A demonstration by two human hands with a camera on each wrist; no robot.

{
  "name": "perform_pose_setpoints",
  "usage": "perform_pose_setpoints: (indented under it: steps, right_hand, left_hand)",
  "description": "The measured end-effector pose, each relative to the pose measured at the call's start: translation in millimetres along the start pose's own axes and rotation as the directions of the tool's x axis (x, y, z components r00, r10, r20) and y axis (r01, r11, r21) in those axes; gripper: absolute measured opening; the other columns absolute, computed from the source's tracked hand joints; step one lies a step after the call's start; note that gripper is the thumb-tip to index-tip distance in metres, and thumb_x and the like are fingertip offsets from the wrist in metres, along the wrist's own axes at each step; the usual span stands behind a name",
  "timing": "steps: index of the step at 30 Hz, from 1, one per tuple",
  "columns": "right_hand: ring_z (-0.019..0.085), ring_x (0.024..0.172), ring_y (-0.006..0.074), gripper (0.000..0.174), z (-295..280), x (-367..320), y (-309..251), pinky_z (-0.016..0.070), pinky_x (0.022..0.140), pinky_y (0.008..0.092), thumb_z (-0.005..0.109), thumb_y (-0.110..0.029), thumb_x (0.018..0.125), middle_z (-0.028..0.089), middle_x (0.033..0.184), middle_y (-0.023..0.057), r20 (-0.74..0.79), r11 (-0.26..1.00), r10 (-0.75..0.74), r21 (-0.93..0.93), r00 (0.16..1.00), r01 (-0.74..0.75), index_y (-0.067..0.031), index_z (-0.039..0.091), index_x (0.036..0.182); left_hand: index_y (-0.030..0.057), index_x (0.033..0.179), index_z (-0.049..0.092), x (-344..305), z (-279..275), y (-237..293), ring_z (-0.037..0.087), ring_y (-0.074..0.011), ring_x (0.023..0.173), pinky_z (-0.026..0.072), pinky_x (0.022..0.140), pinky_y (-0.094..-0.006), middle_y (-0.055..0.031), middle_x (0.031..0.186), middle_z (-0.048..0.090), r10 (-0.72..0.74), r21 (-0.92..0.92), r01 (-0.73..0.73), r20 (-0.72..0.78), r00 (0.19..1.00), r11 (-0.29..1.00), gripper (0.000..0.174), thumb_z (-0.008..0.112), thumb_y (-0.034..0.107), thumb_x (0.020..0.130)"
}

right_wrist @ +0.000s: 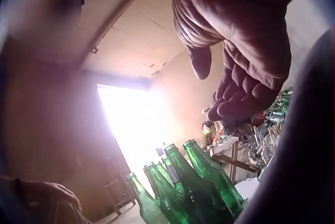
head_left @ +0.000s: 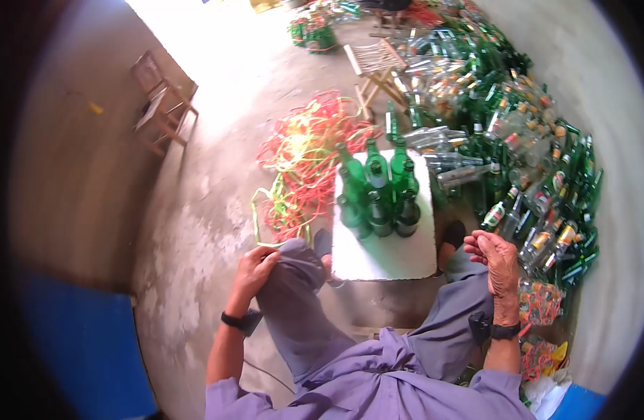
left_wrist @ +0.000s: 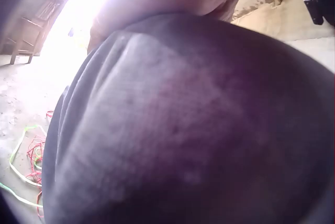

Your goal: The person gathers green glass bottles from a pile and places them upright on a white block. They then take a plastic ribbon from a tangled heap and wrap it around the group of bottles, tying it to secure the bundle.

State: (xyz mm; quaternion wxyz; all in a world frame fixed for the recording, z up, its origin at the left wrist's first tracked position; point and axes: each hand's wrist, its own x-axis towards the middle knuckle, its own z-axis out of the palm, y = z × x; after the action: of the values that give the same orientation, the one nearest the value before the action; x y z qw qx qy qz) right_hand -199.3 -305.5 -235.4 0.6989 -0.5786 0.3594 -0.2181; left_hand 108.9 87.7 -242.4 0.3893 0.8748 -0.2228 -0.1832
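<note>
On a stained floor [head_left: 203, 259], in glare from a doorway [right_wrist: 136, 119], with a glass heap [head_left: 539, 140] along the wall [head_left: 588, 63] and loose red and yellow-green straps [head_left: 318, 154] tangled to the left. Grouped upright and close together on a white board [head_left: 385, 260], between the knees [head_left: 301, 260]: green bottles [head_left: 380, 222], toward the far half, well clear of both hands. At left, left hand [head_left: 253, 273] resting over the knee, fingers loosely bent, apparently without hold of anything, tips partly hidden. At right, right hand [head_left: 497, 260] raised by the other knee, thumb well apart, fingers relaxed in a slight curl, with nothing in them. Appear stiff, smooth and uncapped; likely light apiece if empty, slippery if damp, and apt to chip or topple at a knock. Probably best taken singly, by the neck just below the lip, or around the body at the group's outer edge, where crowding eases.
</note>
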Motion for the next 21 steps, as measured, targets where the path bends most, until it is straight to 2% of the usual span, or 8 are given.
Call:
perform_pose_setpoints:
  steps: [3, 5, 8, 13, 17, 18, 20, 21]
  right_hand:
    - [0.069, 0.083, 0.0148, 0.033, 4, 3, 14, 0.0531, 0.069, 0.0252, 0.064, -0.021, 0.094, 0.071, 0.1, 0.0115, 0.043, 0.993, 0.025, -0.117, 0.999, -0.02, 0.0036, 0.064, 0.115]
    - [0.069, 0.082, 0.015, 0.033, 9, 3, 12, 0.053, 0.068, 0.0252, 0.064, -0.02, 0.094, 0.071, 0.1, 0.0114, 0.065, 0.995, 0.032, -0.098, 0.997, -0.025, 0.0046, 0.063, 0.115]
    - [0.069, 0.082, 0.0145, 0.032, 8, 5, 15, 0.053, 0.067, 0.0248, 0.063, -0.021, 0.095, 0.071, 0.1, 0.0114, 0.119, 0.987, 0.04, -0.162, 0.992, -0.02, 0.0032, 0.064, 0.116]
    - [0.069, 0.082, 0.0138, 0.032, 5, 5, 16, 0.0525, 0.067, 0.0246, 0.063, -0.022, 0.096, 0.071, 0.1, 0.011, 0.113, 0.991, 0.061, -0.127, 0.992, -0.046, 0.0018, 0.064, 0.117]
    - [0.068, 0.082, 0.0143, 0.032, 7, 5, 19, 0.0524, 0.067, 0.0247, 0.063, -0.022, 0.096, 0.071, 0.099, 0.0109, 0.099, 0.99, 0.014, -0.143, 0.995, 0.0, 0.0026, 0.063, 0.117]
    - [0.068, 0.082, 0.0143, 0.032, 7, 5, 20, 0.0524, 0.067, 0.0247, 0.062, -0.022, 0.096, 0.071, 0.099, 0.0107, 0.097, 0.979, -0.005, -0.201, 0.995, 0.025, 0.003, 0.063, 0.117]
    - [0.067, 0.081, 0.0137, 0.031, 12, 5, 20, 0.0518, 0.066, 0.0239, 0.062, -0.02, 0.096, 0.071, 0.096, 0.0094, 0.099, 0.946, -0.032, -0.319, 0.995, 0.062, 0.0043, 0.064, 0.115]
    - [0.067, 0.081, 0.0137, 0.031, 15, 5, 19, 0.0518, 0.066, 0.0239, 0.062, -0.02, 0.096, 0.071, 0.096, 0.0094, 0.109, 0.945, -0.033, -0.321, 0.993, 0.067, 0.0043, 0.064, 0.115]
  left_hand:
    - [-0.0023, 0.104, 0.069, 7, 1, 6, 0.065, -0.0163, 0.087, 0.05, 0.081, -0.0307, -0.011, 0.092, 0.071, 0.024, 0.035, -0.027, 0.081, 0.996, 0.999, 0.031, 0.062, 0.025, 0.092]
    - [-0.0015, 0.105, 0.069, 12, -1, 11, 0.065, -0.0183, 0.089, 0.0503, 0.082, -0.0317, -0.0132, 0.094, 0.071, 0.032, 0.048, -0.037, 0.119, 0.992, 0.998, 0.032, 0.063, 0.027, 0.092]
    - [-0.0013, 0.106, 0.068, 20, 0, -5, 0.064, -0.0159, 0.091, 0.0499, 0.084, -0.0303, -0.0102, 0.095, 0.071, -0.008, 0.038, 0.004, 0.129, 0.992, 0.999, 0.032, 0.063, 0.027, 0.093]
    - [-0.0009, 0.107, 0.068, 22, 6, -29, 0.063, -0.0115, 0.093, 0.0479, 0.088, -0.0264, -0.0043, 0.096, 0.07, -0.027, -0.342, 0.072, 0.133, 0.991, 0.937, 0.028, 0.061, 0.024, 0.095]
    - [-0.0006, 0.103, 0.068, 4, 0, -35, 0.062, -0.009, 0.089, 0.0485, 0.084, -0.0245, -0.004, 0.094, 0.07, -0.008, -0.476, 0.021, 0.03, 1.0, 0.879, 0.028, 0.058, 0.025, 0.097]
    - [-0.0006, 0.103, 0.068, -1, 1, -42, 0.062, -0.009, 0.089, 0.0485, 0.084, -0.0245, -0.004, 0.094, 0.07, -0.012, -0.478, 0.019, 0.019, 1.0, 0.878, 0.028, 0.058, 0.025, 0.097]
    - [0.0009, 0.099, 0.069, -11, 11, -76, 0.061, -0.0077, 0.084, 0.049, 0.077, -0.0235, -0.0024, 0.093, 0.069, -0.259, -0.645, 0.197, -0.001, 0.966, 0.738, 0.027, 0.057, 0.025, 0.098]
    - [0.0021, 0.098, 0.069, -12, 28, -135, 0.061, -0.0064, 0.082, 0.0488, 0.072, -0.0229, -0.0006, 0.09, 0.067, -0.3, -0.613, 0.223, -0.024, 0.954, 0.758, 0.027, 0.059, 0.027, 0.097]
